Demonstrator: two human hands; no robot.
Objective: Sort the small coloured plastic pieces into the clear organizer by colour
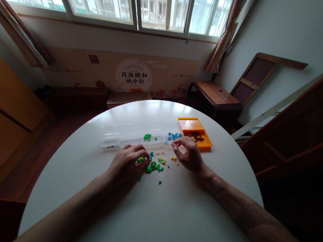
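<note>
Left hand (129,160) was half-curled at the mixed pieces (152,167), apparently heaped on the worktop (164,226) for easy reach, and right hand (188,154) nearly pinched by the clear tray (131,138), whose compartments kept green from blue; whether either gripped a piece could not be determined.

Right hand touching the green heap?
Apart. The head view shows white tabletop and loose yellow pieces between the right hand and the green heap.

Here on the table (194,223), loose pieces (152,167) sit mostly between left hand (129,160) and right hand (188,153), tray (130,137) on their far side, box (205,146) (more bits (197,137) inside) at the tray's right.
</note>
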